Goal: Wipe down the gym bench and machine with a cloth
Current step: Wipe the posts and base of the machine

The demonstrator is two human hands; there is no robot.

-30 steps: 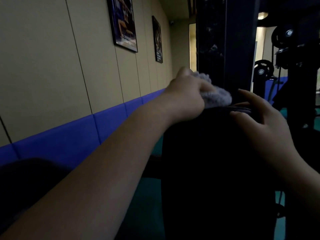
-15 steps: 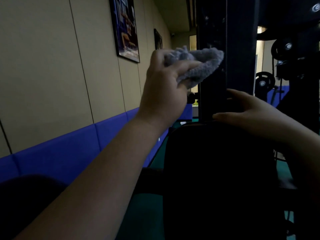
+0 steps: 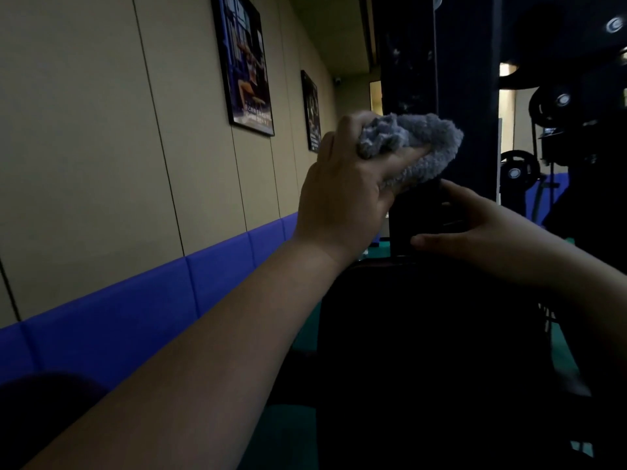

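My left hand [image 3: 342, 195] grips a bunched grey fluffy cloth [image 3: 424, 144] and holds it against the black upright column of the machine [image 3: 464, 96]. Just below it stands the dark padded back of the bench [image 3: 424, 351], which fills the lower middle of the view. My right hand [image 3: 475, 228] reaches in from the right with straight fingers, resting at the black frame just above the pad's top edge. The room is dim, so the pad's surface shows little detail.
A beige panelled wall with a blue padded band [image 3: 135, 310] runs along the left, with two framed posters [image 3: 246, 62] on it. Weight plates [image 3: 517, 169] and more dark machines stand at the right. Green floor shows beside the bench.
My left hand lifted the cloth off the top of the pad up to the column, then came slightly down and right along it. My right hand stayed near the pad's top.
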